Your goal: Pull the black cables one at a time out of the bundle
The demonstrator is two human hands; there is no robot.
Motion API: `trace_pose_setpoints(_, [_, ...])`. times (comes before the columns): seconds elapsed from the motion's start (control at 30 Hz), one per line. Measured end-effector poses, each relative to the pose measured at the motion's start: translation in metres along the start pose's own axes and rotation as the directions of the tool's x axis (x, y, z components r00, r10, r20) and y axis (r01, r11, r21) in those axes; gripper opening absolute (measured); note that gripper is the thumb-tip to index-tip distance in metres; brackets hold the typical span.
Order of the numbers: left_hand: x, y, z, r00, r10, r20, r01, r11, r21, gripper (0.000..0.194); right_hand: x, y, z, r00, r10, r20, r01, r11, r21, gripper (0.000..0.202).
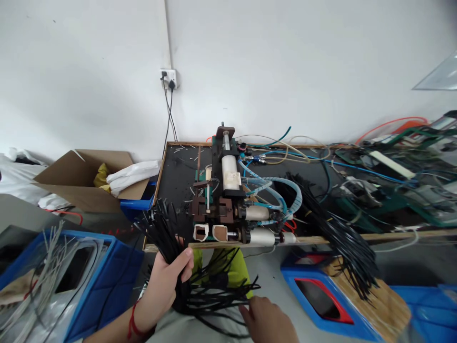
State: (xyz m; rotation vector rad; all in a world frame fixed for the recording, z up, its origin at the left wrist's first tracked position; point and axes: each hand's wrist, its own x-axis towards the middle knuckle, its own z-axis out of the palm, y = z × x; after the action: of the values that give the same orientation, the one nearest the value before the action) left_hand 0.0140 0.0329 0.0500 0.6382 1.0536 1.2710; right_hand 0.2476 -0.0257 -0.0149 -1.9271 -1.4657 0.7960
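Observation:
My left hand (pixel 167 276) is wrapped round a thick bundle of black wires (pixel 162 238) at the front edge of the bench. The bundle's upper ends fan out over the bench top, and its lower part bends to the right across my lap. My right hand (pixel 269 319) is by the loose wire ends at the bottom, fingers curled; whatever they pinch is hidden. Ahead of both hands stands a machine with air cylinders (pixel 231 169), small brown clamp blocks (pixel 225 209) and clear bluish hoses (pixel 291 190).
A second black wire bundle (pixel 342 243) hangs over the bench edge at right, above a blue and red bin (pixel 310 305) and a wooden board (pixel 371 295). At left are a blue crate (pixel 119 262) with pale wires and an opened cardboard box (pixel 84 190).

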Motion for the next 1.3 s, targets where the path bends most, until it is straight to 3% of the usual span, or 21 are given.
trace_pose_setpoints(0.07, [-0.001, -0.003, 0.0, 1.0, -0.007, 0.027, 0.006, 1.0, 0.023, 0.033, 0.0, -0.017, -0.016, 0.999, -0.002, 0.036, 0.0, 0.999, 0.043, 0.03])
trace_pose_setpoints(0.13, [-0.003, -0.007, 0.0, 0.998, -0.013, 0.064, 0.009, 0.999, 0.053, 0.031, 0.005, -0.051, -0.021, 0.99, -0.132, 0.047, 0.116, 0.959, 0.258, 0.009])
trace_pose_setpoints(0.27, [-0.005, -0.018, 0.002, 0.992, -0.026, 0.126, 0.008, 0.99, 0.14, 0.029, 0.021, -0.118, 0.002, 0.95, -0.306, -0.069, 0.292, 0.783, 0.549, 0.013])
trace_pose_setpoints(0.37, [-0.005, -0.02, 0.003, 0.992, -0.028, 0.124, 0.007, 0.986, 0.167, 0.029, 0.029, -0.137, 0.021, 0.951, -0.292, -0.101, 0.29, 0.73, 0.619, 0.013])
trace_pose_setpoints(0.5, [-0.006, -0.016, 0.004, 0.995, -0.028, 0.1, 0.018, 0.995, 0.101, 0.03, 0.027, -0.132, 0.032, 0.957, -0.247, -0.15, 0.282, 0.684, 0.673, 0.018])
trace_pose_setpoints(0.67, [-0.006, -0.006, 0.004, 0.999, -0.045, 0.031, 0.045, 0.999, -0.002, 0.032, 0.023, -0.118, 0.036, 0.974, -0.037, -0.222, 0.219, 0.368, 0.904, 0.023])
trace_pose_setpoints(0.7, [-0.005, -0.004, 0.003, 1.0, -0.027, -0.007, 0.027, 1.0, -0.012, 0.032, 0.023, -0.114, 0.037, 0.973, -0.001, -0.232, 0.218, 0.348, 0.912, 0.025])
trace_pose_setpoints(0.73, [-0.004, -0.003, 0.003, 0.999, -0.005, -0.038, 0.005, 1.0, -0.02, 0.032, 0.023, -0.11, 0.037, 0.975, 0.007, -0.221, 0.202, 0.378, 0.903, 0.026])
trace_pose_setpoints(0.8, [0.0, -0.002, 0.001, 0.998, 0.021, -0.053, -0.023, 0.999, -0.033, 0.031, 0.023, -0.103, 0.039, 0.987, -0.044, -0.153, 0.152, 0.549, 0.822, 0.024])
trace_pose_setpoints(0.9, [0.003, -0.003, 0.0, 1.0, 0.007, 0.002, -0.007, 1.0, -0.012, 0.035, 0.02, -0.1, 0.043, 0.974, -0.224, -0.04, 0.202, 0.767, 0.61, 0.02])
trace_pose_setpoints(1.03, [0.005, -0.002, 0.0, 1.0, -0.016, -0.024, 0.015, 1.0, -0.005, 0.037, 0.014, -0.103, 0.043, 0.918, -0.385, 0.091, 0.289, 0.81, 0.511, 0.018])
trace_pose_setpoints(1.13, [0.008, 0.002, -0.001, 0.996, -0.013, -0.083, 0.005, 0.996, -0.088, 0.032, 0.01, -0.099, 0.04, 0.891, -0.387, 0.239, 0.215, 0.822, 0.528, 0.031])
trace_pose_setpoints(1.2, [0.01, 0.003, -0.001, 0.996, -0.012, -0.09, 0.002, 0.994, -0.112, 0.032, 0.008, -0.093, 0.044, 0.883, -0.337, 0.327, 0.044, 0.753, 0.656, 0.041])
trace_pose_setpoints(1.23, [0.01, 0.003, -0.001, 0.997, -0.012, -0.075, 0.003, 0.994, -0.107, 0.033, 0.006, -0.09, 0.048, 0.886, -0.304, 0.349, -0.063, 0.667, 0.742, 0.044])
trace_pose_setpoints(1.3, [0.01, 0.003, 0.001, 0.999, -0.005, -0.045, 0.001, 0.996, -0.09, 0.034, 0.006, -0.087, 0.058, 0.903, -0.244, 0.353, -0.24, 0.396, 0.887, 0.047])
